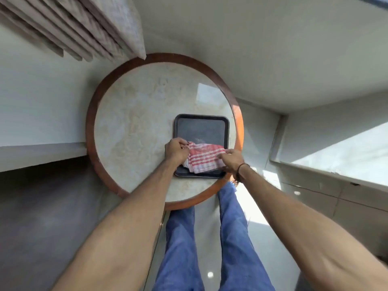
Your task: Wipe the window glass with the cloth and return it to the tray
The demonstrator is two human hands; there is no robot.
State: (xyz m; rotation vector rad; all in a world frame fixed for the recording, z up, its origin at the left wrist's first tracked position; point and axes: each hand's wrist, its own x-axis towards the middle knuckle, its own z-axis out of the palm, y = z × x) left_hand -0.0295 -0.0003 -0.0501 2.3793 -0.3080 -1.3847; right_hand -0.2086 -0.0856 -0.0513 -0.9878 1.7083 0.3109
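A red-and-white checked cloth [204, 157] lies folded across the near half of a dark rectangular tray [200, 128] on a round table. My left hand [176, 149] grips the cloth's left edge with closed fingers. At the cloth's right edge my right hand [232, 159] pinches the fabric. The far half of the tray is bare. The window glass shows only as a bright strip at the right [344, 156].
The round marble-topped table [136, 127] has a brown wooden rim and stands close to my legs. Pleated curtains [79, 28] hang at the upper left. A low white cabinet [315, 198] runs along the right under the window.
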